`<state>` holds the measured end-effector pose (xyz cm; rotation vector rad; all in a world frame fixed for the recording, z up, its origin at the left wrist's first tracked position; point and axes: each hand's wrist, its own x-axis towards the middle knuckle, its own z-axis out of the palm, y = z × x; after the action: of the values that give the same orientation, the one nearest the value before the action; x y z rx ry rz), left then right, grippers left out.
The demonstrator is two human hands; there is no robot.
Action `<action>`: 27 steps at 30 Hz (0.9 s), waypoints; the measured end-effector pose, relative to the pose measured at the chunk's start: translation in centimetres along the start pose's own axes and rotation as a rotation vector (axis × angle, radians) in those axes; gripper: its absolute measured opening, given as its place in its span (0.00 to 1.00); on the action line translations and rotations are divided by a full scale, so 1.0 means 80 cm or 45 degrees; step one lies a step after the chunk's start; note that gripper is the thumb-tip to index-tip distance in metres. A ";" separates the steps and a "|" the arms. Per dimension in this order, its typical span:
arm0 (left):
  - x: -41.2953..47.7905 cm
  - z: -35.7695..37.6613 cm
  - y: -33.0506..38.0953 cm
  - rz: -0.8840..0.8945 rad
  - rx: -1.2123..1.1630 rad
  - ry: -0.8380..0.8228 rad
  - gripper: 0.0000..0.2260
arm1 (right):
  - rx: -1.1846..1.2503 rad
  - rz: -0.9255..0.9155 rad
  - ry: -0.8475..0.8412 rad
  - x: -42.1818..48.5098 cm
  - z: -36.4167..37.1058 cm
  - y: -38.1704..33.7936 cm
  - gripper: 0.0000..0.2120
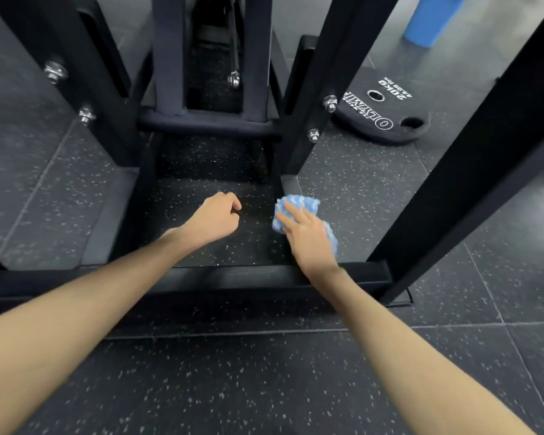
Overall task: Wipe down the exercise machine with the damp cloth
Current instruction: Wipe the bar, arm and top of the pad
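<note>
Cloth point(299, 211) sits under the right hand point(311, 243), fingers flat and pressing it on the low side rail of the machine point(471, 158), left hand point(215, 219) curled on nothing nearby, and honestly can't tell which parts are wiped already.

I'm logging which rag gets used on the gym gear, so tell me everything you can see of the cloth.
The cloth is a blue and white patterned rag, soft and bunched rather than spread flat. It looks like textured woven or microfibre fabric; dampness cannot be judged. The right hand lies on top of it with fingers extended, pressing it down low by the machine's black base rail, beside the speckled rubber floor. Part of it is hidden under the palm, with an edge showing on the hand's right side.
</note>
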<state>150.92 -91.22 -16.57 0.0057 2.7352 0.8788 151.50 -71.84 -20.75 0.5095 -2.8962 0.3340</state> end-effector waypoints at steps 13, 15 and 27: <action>-0.084 -0.060 -0.107 -0.272 -0.048 0.262 0.14 | -0.600 -0.188 -0.741 0.070 0.019 -0.055 0.11; -0.104 -0.061 -0.124 -0.253 -0.061 0.309 0.14 | -0.694 -0.385 -0.616 0.091 0.020 -0.039 0.11; -0.120 -0.069 -0.154 -0.082 0.063 0.294 0.14 | -1.324 -0.909 -1.215 0.104 0.011 -0.039 0.17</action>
<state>159.70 -105.24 -16.95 -0.1843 2.9507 0.8406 144.80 -77.49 -19.24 1.6373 -2.6917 -1.7872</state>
